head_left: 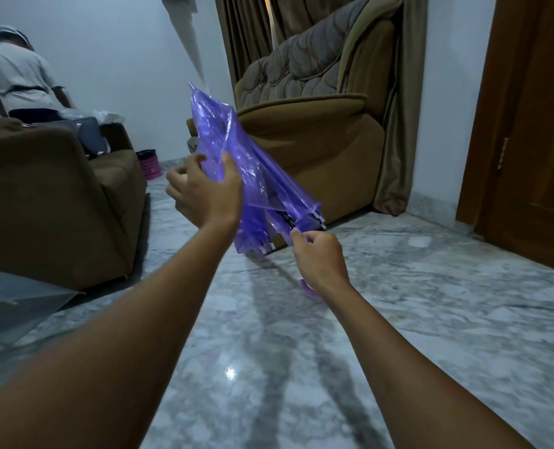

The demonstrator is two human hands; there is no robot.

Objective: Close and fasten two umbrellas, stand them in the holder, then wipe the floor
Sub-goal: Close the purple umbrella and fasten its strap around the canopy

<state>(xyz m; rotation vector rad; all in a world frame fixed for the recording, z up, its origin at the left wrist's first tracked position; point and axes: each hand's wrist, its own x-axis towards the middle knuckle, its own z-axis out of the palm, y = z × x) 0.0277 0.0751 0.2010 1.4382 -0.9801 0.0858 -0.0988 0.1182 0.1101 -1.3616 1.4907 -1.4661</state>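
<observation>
A translucent purple umbrella [236, 157] is folded shut and tilted, its tip pointing up and away from me. My left hand [204, 192] grips the bunched canopy around its middle. My right hand [317, 257] pinches something small at the canopy's lower edge, near the white rib tips; I cannot tell if it is the strap. The purple handle [308, 288] peeks out below my right wrist. A second, clear umbrella [13, 306] lies at the left edge, partly out of frame.
Brown armchairs stand at the left [58, 189] and at the back [311, 131]. A person in white [19, 76] bends behind the left chair. A wooden door [528, 124] is at the right. The marble floor [398, 319] is shiny.
</observation>
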